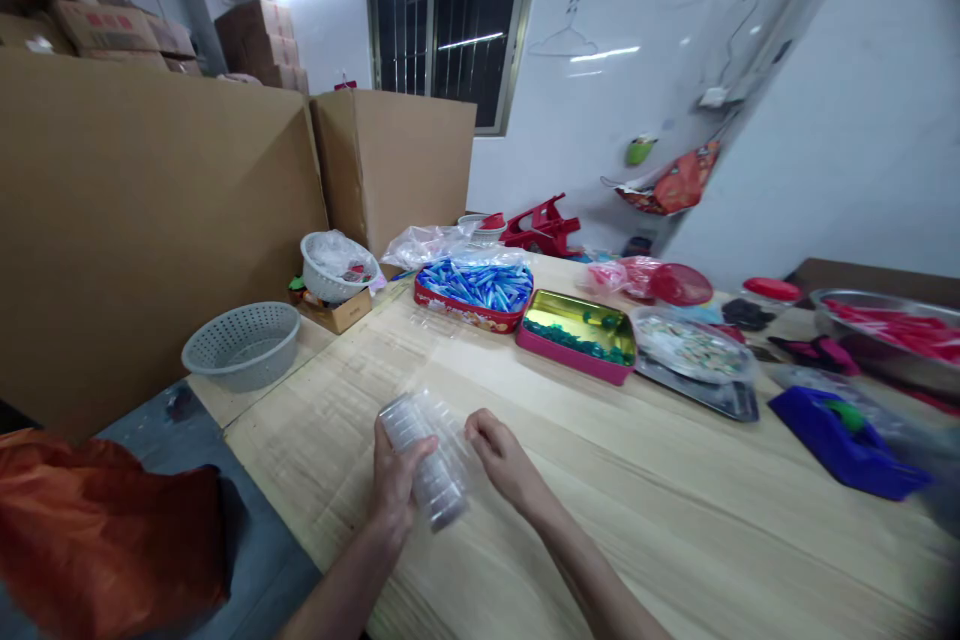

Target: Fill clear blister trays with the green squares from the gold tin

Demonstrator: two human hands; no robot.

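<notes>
My left hand (395, 480) is wrapped round a bundle of clear ribbed plastic pieces (425, 465), its thumb lying across the front. The bundle tilts above the wooden table, and its right side is blurred. Just to the right, my right hand (501, 455) has its fingers curled in a pinch beside the bundle's loose-looking clear edge. Whether anything sits between those fingertips is too blurred to make out. Beyond my hands are a red tin of blue-and-white slender pieces (480, 286) and a pink tin with a gold inside (577, 320), which holds small dark green pieces.
A grey perforated basket (244, 345) stands at the table's left edge, with a smaller white basket (339, 265) behind it. On the right are a metal tray (735, 400), a blue tape dispenser (847, 445) and a steel bowl (892, 320) of red pieces. Tall cardboard (150, 240) borders the left.
</notes>
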